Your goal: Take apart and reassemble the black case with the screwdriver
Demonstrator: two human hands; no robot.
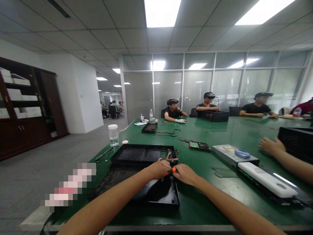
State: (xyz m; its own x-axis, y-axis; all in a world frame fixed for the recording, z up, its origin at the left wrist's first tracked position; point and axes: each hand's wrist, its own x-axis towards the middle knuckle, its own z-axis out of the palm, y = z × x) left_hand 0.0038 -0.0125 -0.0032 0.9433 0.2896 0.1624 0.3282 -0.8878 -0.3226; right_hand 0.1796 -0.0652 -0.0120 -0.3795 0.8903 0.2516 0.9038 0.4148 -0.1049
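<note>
My left hand (158,169) and my right hand (186,174) meet over the far edge of a black plastic case half (156,195) lying on the green table (200,202). My right hand grips a small screwdriver with an orange handle (173,169). My left hand's fingers close on the thin shaft end of that tool. Just beyond the hands lies a second black case tray (137,153) with a small red-and-black part (171,156) at its right end.
A clear jar (113,135) and tweezers (104,155) sit at the left. A circuit board (199,145), a grey drive (234,155) and a white device (266,180) lie at the right, near another person's hand (271,146). Several people sit at the far side.
</note>
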